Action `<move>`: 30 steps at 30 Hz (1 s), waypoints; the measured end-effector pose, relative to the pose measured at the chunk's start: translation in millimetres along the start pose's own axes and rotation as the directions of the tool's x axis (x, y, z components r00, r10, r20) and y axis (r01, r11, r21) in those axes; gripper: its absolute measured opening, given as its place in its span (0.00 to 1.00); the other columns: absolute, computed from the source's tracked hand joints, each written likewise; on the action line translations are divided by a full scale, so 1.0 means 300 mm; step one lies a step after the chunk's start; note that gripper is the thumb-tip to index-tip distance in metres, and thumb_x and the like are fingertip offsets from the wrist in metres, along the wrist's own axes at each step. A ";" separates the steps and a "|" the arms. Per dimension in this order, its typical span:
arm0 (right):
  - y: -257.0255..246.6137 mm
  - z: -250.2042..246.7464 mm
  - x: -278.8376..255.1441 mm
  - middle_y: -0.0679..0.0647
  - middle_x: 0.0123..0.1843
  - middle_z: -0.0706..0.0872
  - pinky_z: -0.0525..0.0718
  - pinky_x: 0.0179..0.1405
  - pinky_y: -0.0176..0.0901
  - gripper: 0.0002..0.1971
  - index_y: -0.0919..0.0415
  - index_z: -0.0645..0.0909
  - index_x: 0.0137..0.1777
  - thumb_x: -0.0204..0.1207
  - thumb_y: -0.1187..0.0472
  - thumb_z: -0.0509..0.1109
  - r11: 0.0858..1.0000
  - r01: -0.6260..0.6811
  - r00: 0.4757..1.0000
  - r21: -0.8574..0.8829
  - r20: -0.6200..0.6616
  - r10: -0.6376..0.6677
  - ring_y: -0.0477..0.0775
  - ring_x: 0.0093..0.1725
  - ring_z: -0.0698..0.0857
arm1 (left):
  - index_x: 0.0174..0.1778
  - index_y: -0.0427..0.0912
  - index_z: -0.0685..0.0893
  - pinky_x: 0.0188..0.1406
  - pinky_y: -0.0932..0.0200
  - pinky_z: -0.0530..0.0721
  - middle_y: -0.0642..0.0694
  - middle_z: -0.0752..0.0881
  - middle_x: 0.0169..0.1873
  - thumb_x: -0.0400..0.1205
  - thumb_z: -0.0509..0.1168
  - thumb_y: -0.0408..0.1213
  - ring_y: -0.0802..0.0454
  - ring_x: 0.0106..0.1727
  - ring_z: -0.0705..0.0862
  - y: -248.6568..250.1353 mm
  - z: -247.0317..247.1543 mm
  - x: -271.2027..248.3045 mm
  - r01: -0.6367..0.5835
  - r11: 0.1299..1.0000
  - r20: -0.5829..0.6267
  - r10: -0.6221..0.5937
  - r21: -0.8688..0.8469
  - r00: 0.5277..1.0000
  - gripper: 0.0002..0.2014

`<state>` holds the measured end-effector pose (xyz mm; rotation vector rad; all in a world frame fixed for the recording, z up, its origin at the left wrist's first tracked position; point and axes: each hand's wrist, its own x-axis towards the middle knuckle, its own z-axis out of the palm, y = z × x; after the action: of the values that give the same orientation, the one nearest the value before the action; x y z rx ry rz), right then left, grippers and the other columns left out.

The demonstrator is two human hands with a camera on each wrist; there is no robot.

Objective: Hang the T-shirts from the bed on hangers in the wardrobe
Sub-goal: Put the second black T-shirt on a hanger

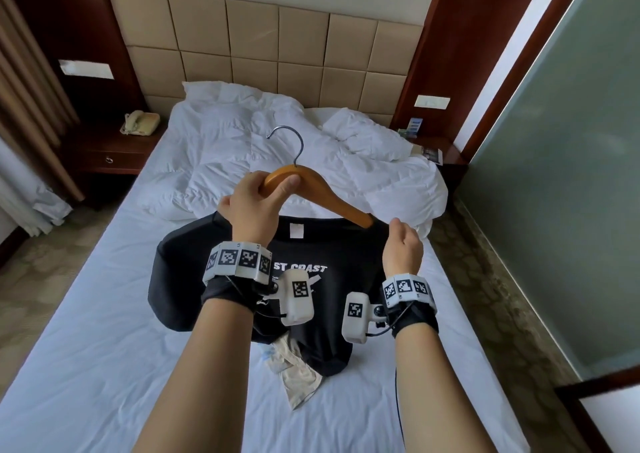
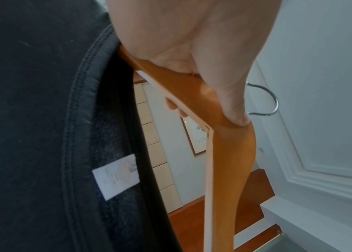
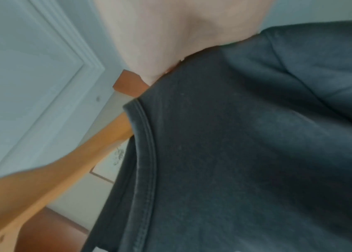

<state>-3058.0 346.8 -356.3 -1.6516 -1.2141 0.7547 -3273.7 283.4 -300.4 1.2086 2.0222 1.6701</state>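
A black T-shirt (image 1: 311,317) with white print hangs over the bed, its hem resting on the sheet. My left hand (image 1: 268,184) grips a wooden hanger (image 1: 322,192) at its middle, just under the metal hook (image 1: 294,137). The hanger's left arm goes behind the collar (image 2: 77,119) in the left wrist view, near the white label (image 2: 115,177). My right hand (image 1: 398,230) pinches the shirt's fabric (image 3: 246,153) beside the hanger's right end (image 1: 367,222), which sticks out of the neck opening (image 3: 127,81). A beige garment (image 1: 298,380) lies under the shirt.
A crumpled white duvet (image 1: 277,147) and pillows fill the head of the bed (image 1: 104,331). A phone (image 1: 140,123) sits on the left nightstand; leaflets lie on the right nightstand (image 1: 433,154). A frosted glass partition (image 1: 571,175) stands close on the right.
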 end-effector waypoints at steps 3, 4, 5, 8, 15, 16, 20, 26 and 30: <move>0.011 -0.001 -0.002 0.54 0.43 0.87 0.67 0.75 0.65 0.22 0.63 0.79 0.38 0.88 0.50 0.55 0.983 0.066 0.998 -0.173 -0.003 -0.068 0.57 0.53 0.82 | 0.32 0.51 0.75 0.61 0.53 0.57 0.55 0.77 0.31 0.77 0.67 0.65 0.60 0.38 0.77 -0.005 0.022 -0.009 -0.006 1.000 0.038 0.005 0.022 0.999 0.22; 0.009 0.001 -0.009 0.52 0.40 0.86 0.59 0.79 0.66 0.22 0.63 0.78 0.36 0.88 0.52 0.55 0.973 0.097 0.995 -0.211 0.004 -0.098 0.53 0.52 0.80 | 0.32 0.52 0.74 0.60 0.53 0.57 0.55 0.77 0.31 0.77 0.67 0.65 0.60 0.38 0.76 -0.005 0.031 -0.012 -0.009 1.000 0.047 0.008 0.027 0.999 0.21; 0.004 0.002 -0.013 0.49 0.38 0.84 0.53 0.81 0.68 0.21 0.63 0.79 0.37 0.88 0.53 0.55 0.964 0.121 0.993 -0.235 0.017 -0.121 0.49 0.51 0.78 | 0.32 0.52 0.74 0.60 0.53 0.57 0.55 0.77 0.32 0.77 0.68 0.65 0.61 0.38 0.76 -0.006 0.039 -0.015 -0.009 1.000 0.057 0.008 0.029 0.998 0.21; 0.012 -0.007 -0.014 0.48 0.34 0.83 0.46 0.81 0.71 0.19 0.62 0.79 0.36 0.87 0.56 0.57 0.955 0.179 0.984 -0.237 0.038 -0.175 0.46 0.47 0.78 | 0.34 0.49 0.76 0.63 0.52 0.59 0.55 0.78 0.32 0.77 0.68 0.64 0.62 0.39 0.77 -0.010 0.065 -0.023 -0.004 1.000 0.094 0.002 0.022 0.996 0.21; 0.083 -0.142 0.006 0.46 0.33 0.83 0.43 0.83 0.70 0.21 0.61 0.79 0.34 0.87 0.52 0.58 0.956 0.125 0.990 -0.264 -0.029 -0.137 0.49 0.51 0.81 | 0.41 0.43 0.82 0.63 0.51 0.60 0.51 0.82 0.34 0.76 0.67 0.67 0.64 0.40 0.76 0.022 0.191 -0.076 -0.009 1.000 0.198 0.012 -0.016 0.980 0.26; 0.091 -0.180 0.005 0.46 0.35 0.84 0.43 0.83 0.70 0.21 0.61 0.81 0.36 0.87 0.52 0.59 0.955 0.121 0.990 -0.271 -0.038 -0.136 0.49 0.52 0.82 | 0.40 0.42 0.81 0.61 0.52 0.59 0.51 0.82 0.34 0.75 0.68 0.66 0.64 0.40 0.76 0.037 0.219 -0.093 -0.018 1.000 0.221 0.023 -0.026 0.975 0.26; 0.089 -0.347 -0.023 0.46 0.46 0.89 0.46 0.85 0.65 0.12 0.55 0.86 0.52 0.85 0.50 0.64 0.954 0.206 0.978 -0.219 0.059 -0.198 0.32 0.50 0.78 | 0.39 0.45 0.80 0.58 0.54 0.57 0.52 0.82 0.35 0.76 0.69 0.65 0.59 0.43 0.79 0.109 0.342 -0.180 -0.058 0.997 0.329 0.073 -0.056 0.942 0.24; 0.150 -0.570 0.005 0.43 0.39 0.83 0.81 0.51 0.52 0.10 0.53 0.82 0.46 0.73 0.49 0.75 0.889 0.281 0.958 -0.363 0.047 -0.284 0.48 0.41 0.83 | 0.41 0.49 0.82 0.59 0.55 0.56 0.53 0.84 0.39 0.71 0.66 0.72 0.62 0.46 0.78 0.257 0.529 -0.355 -0.113 0.988 0.493 0.152 -0.107 0.857 0.26; 0.178 -0.789 0.055 0.49 0.36 0.82 0.78 0.39 0.49 0.10 0.58 0.78 0.44 0.76 0.52 0.72 0.856 0.225 0.970 -0.465 0.021 -0.244 0.57 0.37 0.82 | 0.37 0.52 0.79 0.63 0.50 0.63 0.56 0.81 0.34 0.76 0.67 0.67 0.58 0.44 0.80 0.405 0.652 -0.487 -0.172 0.975 0.551 0.221 -0.140 0.805 0.21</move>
<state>-2827.4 283.0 -313.0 -1.8368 -1.6248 0.2839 -3002.7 312.9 -295.2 1.6862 1.4867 1.2427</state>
